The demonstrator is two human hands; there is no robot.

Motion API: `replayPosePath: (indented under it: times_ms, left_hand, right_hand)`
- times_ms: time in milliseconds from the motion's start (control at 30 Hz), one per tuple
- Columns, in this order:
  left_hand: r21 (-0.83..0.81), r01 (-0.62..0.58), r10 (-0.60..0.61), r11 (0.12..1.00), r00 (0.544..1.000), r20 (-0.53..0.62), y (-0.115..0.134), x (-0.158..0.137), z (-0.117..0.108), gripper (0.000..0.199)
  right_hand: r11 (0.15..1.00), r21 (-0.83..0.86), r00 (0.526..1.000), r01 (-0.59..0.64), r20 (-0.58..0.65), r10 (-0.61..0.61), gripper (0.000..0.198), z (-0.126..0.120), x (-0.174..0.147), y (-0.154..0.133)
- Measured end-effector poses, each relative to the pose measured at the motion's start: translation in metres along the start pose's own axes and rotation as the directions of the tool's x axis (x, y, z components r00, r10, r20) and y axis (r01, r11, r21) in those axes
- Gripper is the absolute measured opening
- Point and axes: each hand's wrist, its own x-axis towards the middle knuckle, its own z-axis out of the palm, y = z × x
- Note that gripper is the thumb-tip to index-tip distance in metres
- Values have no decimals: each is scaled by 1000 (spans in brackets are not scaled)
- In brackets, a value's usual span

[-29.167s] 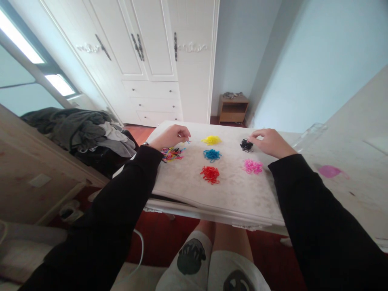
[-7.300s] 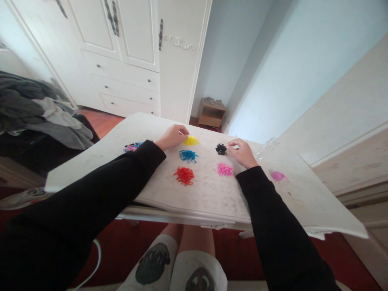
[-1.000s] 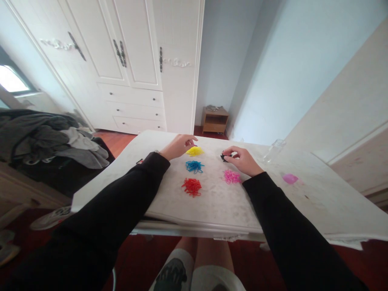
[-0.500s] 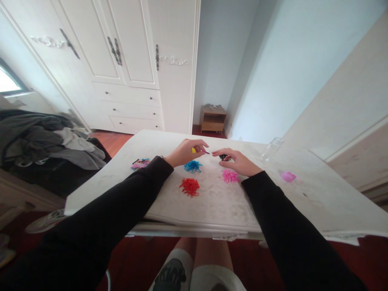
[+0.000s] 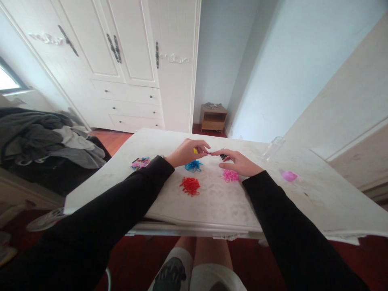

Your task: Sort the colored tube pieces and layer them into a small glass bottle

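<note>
My left hand [image 5: 189, 152] pinches a small dark purplish band [image 5: 208, 153] between thumb and fingers, above the white table. The index fingertip of my right hand [image 5: 236, 161] meets or nearly meets that band; its thumb is held apart and nothing is gripped. Under and around my hands lie small piles of hair elastics: blue elastics [image 5: 193, 165], red elastics [image 5: 190, 186], pink elastics [image 5: 230, 175] and black elastics [image 5: 223, 155], partly covered by my right hand. A bit of yellow [image 5: 195, 150] shows past my left fingers, mostly hidden.
A pile of mixed-colour elastics [image 5: 141, 163] lies by my left forearm. Toward the right of the white table [image 5: 212, 214] are a clear glass jar [image 5: 273, 148] on its side and a pink-purple object [image 5: 289, 176]. Dark clothes [image 5: 39, 139] are heaped at left; a wardrobe [image 5: 133, 48] stands behind.
My right hand has moved slightly left, bringing its index fingertip to the dark band in my left hand. My left hand has hardly moved, and the piles are the same.
</note>
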Motion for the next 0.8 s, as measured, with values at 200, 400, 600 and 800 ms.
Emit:
replayPosePath:
  times_ms: [200, 400, 600, 800]
  left_hand:
    - [-30, 10, -10, 999, 1000, 17, 1, 0, 0, 19]
    - [43, 11, -12, 999, 999, 33, -3, 0, 2, 9]
    - [87, 8, -9, 996, 1000, 14, -6, 0, 1, 11]
    - [82, 5, -6, 997, 1000, 15, -6, 0, 2, 12]
  right_hand:
    - [1000, 21, 999, 6, -32, -5, 43, 1, 1, 0]
    - [1000, 22, 990, 14, -137, -11, 33, 0, 2, -1]
    - [990, -60, 890, -130, -448, 90, 24, -9, 4, 13]
    - [955, -164, 816, -246, -567, 112, 20, -16, 4, 31]
